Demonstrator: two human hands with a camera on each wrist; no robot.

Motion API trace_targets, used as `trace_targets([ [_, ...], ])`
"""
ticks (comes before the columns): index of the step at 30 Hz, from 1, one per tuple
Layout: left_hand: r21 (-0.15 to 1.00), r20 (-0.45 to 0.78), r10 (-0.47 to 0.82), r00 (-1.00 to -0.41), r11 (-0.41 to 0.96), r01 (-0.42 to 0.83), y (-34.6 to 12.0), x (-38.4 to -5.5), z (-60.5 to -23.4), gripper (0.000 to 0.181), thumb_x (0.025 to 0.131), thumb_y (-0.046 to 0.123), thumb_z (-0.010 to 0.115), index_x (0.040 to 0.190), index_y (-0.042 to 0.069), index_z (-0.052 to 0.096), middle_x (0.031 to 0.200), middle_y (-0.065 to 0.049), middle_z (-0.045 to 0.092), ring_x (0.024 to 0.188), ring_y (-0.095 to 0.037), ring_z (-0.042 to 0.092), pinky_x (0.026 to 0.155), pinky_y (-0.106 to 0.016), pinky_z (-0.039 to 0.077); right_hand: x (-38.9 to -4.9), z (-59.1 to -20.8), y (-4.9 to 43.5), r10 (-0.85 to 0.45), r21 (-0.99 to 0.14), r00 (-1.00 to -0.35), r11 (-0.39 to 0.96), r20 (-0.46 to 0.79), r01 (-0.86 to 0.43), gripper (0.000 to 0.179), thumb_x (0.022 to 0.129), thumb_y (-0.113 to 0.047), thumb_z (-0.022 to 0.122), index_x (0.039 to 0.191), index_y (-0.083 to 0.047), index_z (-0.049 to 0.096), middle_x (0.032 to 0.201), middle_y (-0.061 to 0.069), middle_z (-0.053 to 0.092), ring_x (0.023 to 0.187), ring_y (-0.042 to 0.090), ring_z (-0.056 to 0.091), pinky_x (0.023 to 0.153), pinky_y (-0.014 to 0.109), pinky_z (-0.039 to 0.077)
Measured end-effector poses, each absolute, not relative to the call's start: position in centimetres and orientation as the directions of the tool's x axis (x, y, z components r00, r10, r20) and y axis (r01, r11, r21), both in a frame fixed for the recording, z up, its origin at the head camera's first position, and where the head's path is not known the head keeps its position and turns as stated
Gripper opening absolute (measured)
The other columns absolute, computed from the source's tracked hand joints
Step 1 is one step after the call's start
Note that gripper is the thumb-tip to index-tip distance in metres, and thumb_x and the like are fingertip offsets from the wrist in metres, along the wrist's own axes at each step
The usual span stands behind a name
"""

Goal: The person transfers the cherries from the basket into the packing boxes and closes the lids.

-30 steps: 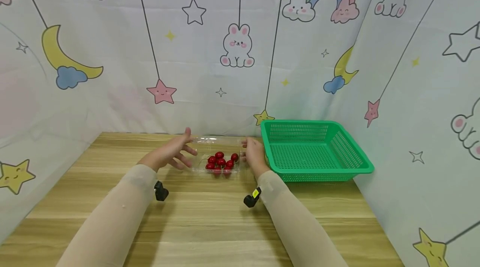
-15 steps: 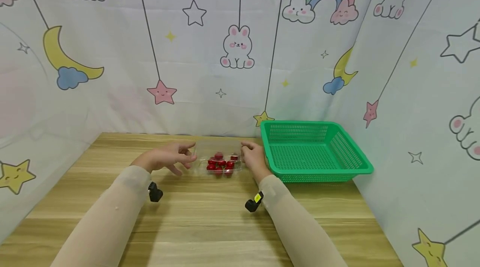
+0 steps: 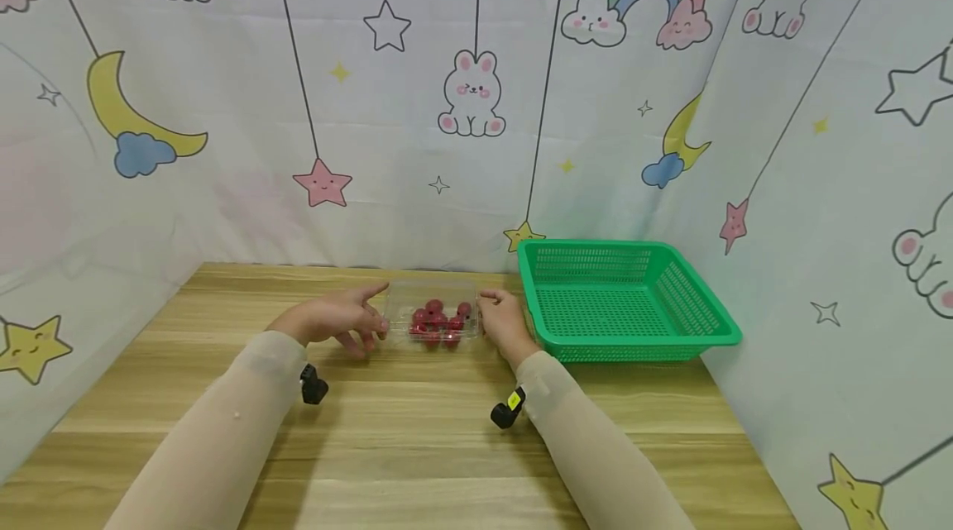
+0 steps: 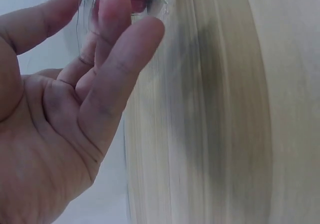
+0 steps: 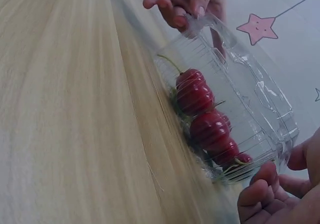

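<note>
A clear plastic clamshell box [image 3: 402, 294] rests on the wooden table between the two hands, its lid over several red cherries [image 3: 435, 322]. At its left end, the left hand [image 3: 331, 317] pinches the rim; the thumb and fingertips [image 4: 115, 9] lie on either side of the plastic edge. The right hand [image 3: 509, 323] holds the opposite end, with thumb and bent fingers [image 5: 265, 176] at the rim. Green stems show on some cherries [image 5: 207, 129] in the right wrist view. Part of the box's left end is out of the left wrist view.
A green slotted plastic basket [image 3: 625, 340] stands just right of the right hand, near the back of the table [image 3: 417, 447]. A white curtain [image 3: 246, 141] printed with stars, moons and rabbits hangs behind and at both sides. Small black cameras [image 3: 313, 388] sit at the wrists.
The left hand, spread beside the box before, has come onto its left rim. The clear lid has come down over the cherries, which look duller through it. The right hand stays at its end.
</note>
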State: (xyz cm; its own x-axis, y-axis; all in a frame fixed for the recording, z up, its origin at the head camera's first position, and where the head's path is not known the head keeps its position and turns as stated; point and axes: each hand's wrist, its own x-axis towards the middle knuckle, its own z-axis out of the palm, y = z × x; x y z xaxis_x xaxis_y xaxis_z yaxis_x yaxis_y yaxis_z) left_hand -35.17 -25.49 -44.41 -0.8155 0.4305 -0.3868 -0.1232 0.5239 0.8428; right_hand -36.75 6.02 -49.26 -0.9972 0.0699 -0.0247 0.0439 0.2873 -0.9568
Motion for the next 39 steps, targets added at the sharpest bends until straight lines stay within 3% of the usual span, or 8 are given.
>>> trace_targets([
  [3,0.841,-0.392,0.410,-0.823,0.523,-0.140,-25.3,-35.2,-44.3,0.109,0.108,0.018,0.071,0.185,0.020,-0.005,0.129,-0.025,0.075,0.085,-0.023,0.074,0.080,-0.043,0.071,-36.4,-48.8,6.2,0.011,-0.960,-0.997,0.268,-0.074,0.074,0.050,0.114,-0.019,0.050,0.159,-0.003,0.064,0.074,0.001,0.059,0.053,0.013,0.053,0.049,0.025,0.048],
  [9,0.833,-0.408,0.368,-0.836,0.525,-0.175,-25.0,-35.5,-44.2,0.109,0.104,0.016,0.070,0.185,0.022,-0.004,0.123,-0.023,0.073,0.077,-0.020,0.068,0.075,-0.040,0.068,-35.8,-48.0,6.6,-0.112,-0.956,-0.981,0.267,-0.159,0.125,0.062,0.114,-0.022,0.044,0.175,-0.008,0.043,0.073,0.003,0.059,0.056,0.017,0.059,0.051,0.027,0.054],
  [16,0.832,-0.402,0.360,-0.842,0.528,-0.172,-24.7,-35.6,-44.4,0.110,0.103,0.011,0.068,0.185,0.021,-0.004,0.114,-0.021,0.072,0.070,-0.018,0.065,0.072,-0.040,0.068,-35.5,-47.6,6.9,-0.164,-0.940,-0.961,0.299,-0.221,0.165,0.084,0.098,-0.006,0.050,0.180,-0.015,0.034,0.066,0.005,0.062,0.050,0.017,0.058,0.049,0.029,0.056],
  [18,0.833,-0.405,0.356,-0.842,0.523,-0.180,-24.6,-35.6,-44.4,0.110,0.102,0.009,0.067,0.185,0.022,-0.004,0.115,-0.022,0.072,0.069,-0.018,0.064,0.072,-0.041,0.068,-35.5,-47.5,6.9,-0.175,-0.938,-0.958,0.303,-0.229,0.169,0.085,0.098,-0.007,0.052,0.181,-0.016,0.032,0.066,0.005,0.063,0.050,0.017,0.059,0.049,0.029,0.056],
  [39,0.809,-0.439,0.310,-0.843,0.546,-0.220,-24.2,-35.7,-44.1,0.108,0.104,0.007,0.068,0.185,0.025,-0.002,0.116,-0.021,0.072,0.066,-0.017,0.057,0.068,-0.038,0.062,-35.4,-47.7,6.8,-0.186,-0.936,-0.955,0.312,-0.231,0.165,0.088,0.096,-0.007,0.058,0.180,-0.013,0.034,0.068,0.005,0.064,0.050,0.015,0.060,0.047,0.026,0.054],
])
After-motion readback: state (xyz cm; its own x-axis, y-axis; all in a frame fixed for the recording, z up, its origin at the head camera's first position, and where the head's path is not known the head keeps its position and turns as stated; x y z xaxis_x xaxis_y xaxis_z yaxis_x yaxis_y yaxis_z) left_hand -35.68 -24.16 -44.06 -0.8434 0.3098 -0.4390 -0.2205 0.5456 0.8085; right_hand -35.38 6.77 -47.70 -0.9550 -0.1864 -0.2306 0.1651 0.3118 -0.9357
